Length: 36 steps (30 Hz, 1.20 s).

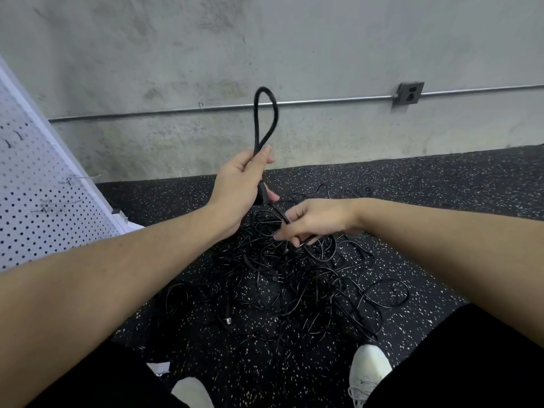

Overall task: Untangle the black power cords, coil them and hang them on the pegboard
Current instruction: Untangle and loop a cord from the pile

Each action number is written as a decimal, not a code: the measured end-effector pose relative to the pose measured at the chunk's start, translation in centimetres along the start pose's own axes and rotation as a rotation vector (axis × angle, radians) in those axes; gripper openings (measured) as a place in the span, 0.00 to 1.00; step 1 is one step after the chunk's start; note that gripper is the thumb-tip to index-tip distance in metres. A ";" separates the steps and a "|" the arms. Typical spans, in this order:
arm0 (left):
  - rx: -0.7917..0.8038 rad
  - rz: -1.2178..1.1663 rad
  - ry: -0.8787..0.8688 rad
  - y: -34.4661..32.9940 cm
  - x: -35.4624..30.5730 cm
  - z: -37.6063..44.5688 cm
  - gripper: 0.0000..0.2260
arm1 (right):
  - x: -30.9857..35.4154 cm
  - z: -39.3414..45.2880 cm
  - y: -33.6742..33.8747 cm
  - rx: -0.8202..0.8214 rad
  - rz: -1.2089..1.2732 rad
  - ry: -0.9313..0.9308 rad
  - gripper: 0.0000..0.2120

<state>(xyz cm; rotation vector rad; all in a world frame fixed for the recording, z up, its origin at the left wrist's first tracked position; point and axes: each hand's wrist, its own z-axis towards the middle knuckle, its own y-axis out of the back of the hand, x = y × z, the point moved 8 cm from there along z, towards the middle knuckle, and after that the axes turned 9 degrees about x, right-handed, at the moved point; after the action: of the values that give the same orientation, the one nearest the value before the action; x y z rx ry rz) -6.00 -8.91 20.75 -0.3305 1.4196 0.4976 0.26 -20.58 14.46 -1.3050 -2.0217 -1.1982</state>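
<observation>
While left hand [241,184] raised gripping cord loop [265,122], right hand [312,220] apparently pinches strand.

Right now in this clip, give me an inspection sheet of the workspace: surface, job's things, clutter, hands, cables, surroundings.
Surface: black speckled floor, no table in view.
Job's things: tangled pile of black cords on the floor; white pegboard at the left with bare metal hooks.
Clutter: a small white object on the floor by the near shoe; cannot tell what it is.
Hands: left hand grips a cord loop raised above the pile; right hand pinches the cord lower down, just over the pile.
Cables: no cord hung on the pegboard yet; one plug end shows in the pile.
Surroundings: concrete wall, metal conduit, wall outlet.
</observation>
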 end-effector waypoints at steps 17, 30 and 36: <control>0.020 0.447 0.173 1.5 2.4 0.9 0.10 | -2.8 -2.9 3.1 -0.180 0.032 -0.324 0.19; 0.120 0.177 0.336 0.5 4.9 0.0 0.07 | -0.5 -2.7 6.2 -0.574 0.795 0.193 0.03; 0.225 -0.008 0.451 -1.6 5.6 -1.2 0.10 | 1.0 -2.6 7.3 -0.681 0.894 0.363 0.08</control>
<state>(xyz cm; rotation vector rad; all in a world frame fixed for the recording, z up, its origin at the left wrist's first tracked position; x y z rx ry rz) -5.79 -10.14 14.90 -0.2755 1.8923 0.2589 6.06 -21.01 19.65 -1.8188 -0.6010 -1.5130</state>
